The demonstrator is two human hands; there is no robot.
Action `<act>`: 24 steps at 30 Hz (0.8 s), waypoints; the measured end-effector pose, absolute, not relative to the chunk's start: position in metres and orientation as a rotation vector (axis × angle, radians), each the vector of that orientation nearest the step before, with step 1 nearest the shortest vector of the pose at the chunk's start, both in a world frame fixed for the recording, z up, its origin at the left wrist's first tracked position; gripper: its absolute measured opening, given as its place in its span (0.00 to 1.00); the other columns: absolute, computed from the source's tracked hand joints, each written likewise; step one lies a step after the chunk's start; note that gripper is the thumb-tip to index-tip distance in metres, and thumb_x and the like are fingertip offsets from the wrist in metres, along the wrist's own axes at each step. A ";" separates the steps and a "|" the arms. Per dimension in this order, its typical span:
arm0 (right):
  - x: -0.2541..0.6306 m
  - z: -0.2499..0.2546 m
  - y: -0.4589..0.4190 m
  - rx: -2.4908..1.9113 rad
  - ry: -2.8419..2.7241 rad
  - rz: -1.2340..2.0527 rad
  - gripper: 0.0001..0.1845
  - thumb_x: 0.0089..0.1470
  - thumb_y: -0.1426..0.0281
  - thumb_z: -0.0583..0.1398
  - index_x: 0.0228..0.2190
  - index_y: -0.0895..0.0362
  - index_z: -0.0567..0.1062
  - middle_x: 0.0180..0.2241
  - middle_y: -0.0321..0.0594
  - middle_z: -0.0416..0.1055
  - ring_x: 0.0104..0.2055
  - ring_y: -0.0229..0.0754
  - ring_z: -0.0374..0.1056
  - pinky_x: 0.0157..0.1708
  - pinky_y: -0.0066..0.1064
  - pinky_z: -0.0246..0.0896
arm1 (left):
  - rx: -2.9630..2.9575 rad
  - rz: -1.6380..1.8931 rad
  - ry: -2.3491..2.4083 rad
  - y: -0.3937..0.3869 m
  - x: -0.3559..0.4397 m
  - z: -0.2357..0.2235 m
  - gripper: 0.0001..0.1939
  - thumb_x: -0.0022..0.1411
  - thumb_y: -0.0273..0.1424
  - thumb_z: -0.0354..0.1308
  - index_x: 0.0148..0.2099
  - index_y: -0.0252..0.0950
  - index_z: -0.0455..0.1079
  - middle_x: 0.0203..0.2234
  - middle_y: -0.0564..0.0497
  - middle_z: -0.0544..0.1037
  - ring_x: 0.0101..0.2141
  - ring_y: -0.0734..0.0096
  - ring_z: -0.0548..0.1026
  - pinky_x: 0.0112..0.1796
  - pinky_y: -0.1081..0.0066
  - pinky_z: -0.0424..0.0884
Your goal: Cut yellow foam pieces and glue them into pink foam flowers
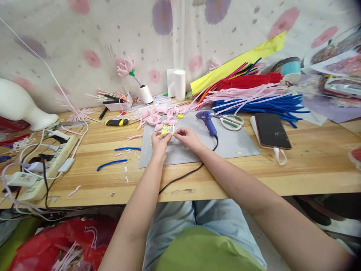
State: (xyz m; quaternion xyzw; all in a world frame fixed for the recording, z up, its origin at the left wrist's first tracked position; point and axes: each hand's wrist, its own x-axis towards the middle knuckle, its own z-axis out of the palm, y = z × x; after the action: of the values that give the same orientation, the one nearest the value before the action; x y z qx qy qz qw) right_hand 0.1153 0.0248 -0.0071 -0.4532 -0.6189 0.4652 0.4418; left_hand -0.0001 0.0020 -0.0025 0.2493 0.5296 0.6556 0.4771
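Note:
My left hand [160, 143] and my right hand [188, 138] meet over the grey cutting mat [231, 145]. Both are closed, with fingertips pinching a tiny yellow piece [173, 133] between them; it is too small to tell its kind. Just beyond my fingers lie yellow scraps [164, 131] and a group of fuzzy pink petal shapes [153, 119]. A blue glue gun [208, 122] rests on the mat to the right of my right hand, its black cord running under my right forearm. Scissors [231, 122] with pale handles lie beside it.
Bundles of pipe cleaners [254, 103] are piled at the back right, near a black phone-like device [270, 130]. A pink flower [126, 67] stands in a white spool [146, 94]. A utility knife [116, 122] lies left of the mat; a power strip [50, 165] sits far left.

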 end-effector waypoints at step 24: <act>0.201 -0.004 0.059 -1.760 -1.540 0.553 0.21 0.47 0.57 0.58 0.38 0.60 0.74 0.36 0.50 0.74 0.40 0.50 0.69 0.38 0.40 0.62 | 0.653 1.625 1.459 0.006 -0.004 -0.005 0.22 0.44 0.20 0.63 0.35 0.38 0.53 0.22 0.58 0.74 0.26 0.78 0.75 0.39 0.72 0.67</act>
State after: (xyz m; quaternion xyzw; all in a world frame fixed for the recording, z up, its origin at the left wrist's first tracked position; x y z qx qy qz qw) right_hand 0.2014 0.0590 -0.0041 -0.6831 -0.5977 0.2146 0.3606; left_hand -0.0043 0.0055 -0.0055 0.2603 0.5816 0.6475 0.4179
